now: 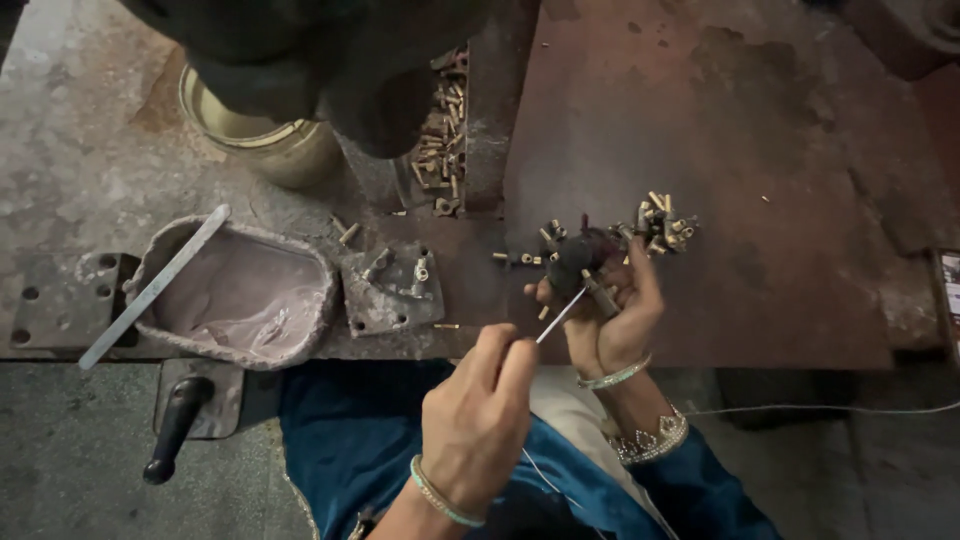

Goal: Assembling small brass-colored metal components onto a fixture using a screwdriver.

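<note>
**Thin wire, small brass pieces, two hands close together**

Nearest the camera, at six o'clock, the left hand (pixel 478 415) is closed in a pinch, thumb and forefinger gripping the near end of a thin pale wire (pixel 560 315). That wire runs up toward one o'clock into the right hand (pixel 610 310), which is turned palm up and curled around a dark lump (pixel 580 255) and a short brass piece (pixel 600 295); its fingers are closed on them, though exactly how the wire meets the brass piece cannot be told.

I judge the wire to be light and springy, stiff enough to hold a line over this short span but quick to kink. It is best held close to its working end, as the pinch does, so the tip does not wander. The brass pieces look small, hard and smooth. They are not fragile, but they could easily roll out of a loose palm, so a cupped grip with the thumb pressing down suits them.

Just beyond the right hand's fingertips, at twelve to one o'clock, a cluster of brass pieces (pixel 665 225) sits on the rusty tabletop (pixel 780 150). More lie in a heap (pixel 445 130) at eleven o'clock. At nine o'clock, a shallow grey trough (pixel 240 295) carries a flat metal strip (pixel 155 285) across its rim, and beside it is a small plate (pixel 392 290). A pale pot (pixel 270 140) stands at ten o'clock, and a black handle (pixel 178 425) lies at eight o'clock.
</note>
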